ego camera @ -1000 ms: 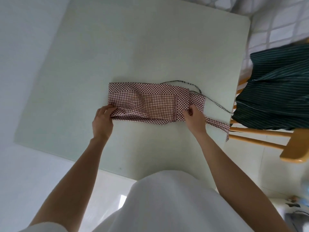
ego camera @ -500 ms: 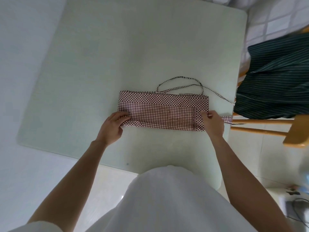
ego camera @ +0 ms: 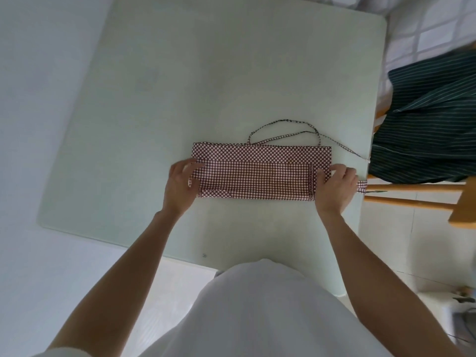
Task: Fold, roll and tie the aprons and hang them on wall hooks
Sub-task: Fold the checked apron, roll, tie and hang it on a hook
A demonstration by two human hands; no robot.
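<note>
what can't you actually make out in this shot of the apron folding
- Head view: both ends of the checked apron lie under the left hand and right hand.
- Head view: the striped green cloth on the wooden chair runs off the right edge, so its shape is unclear.
- Head view: the thin tie ends at the table edge, too small to follow.
- No wall hooks in view.
</note>
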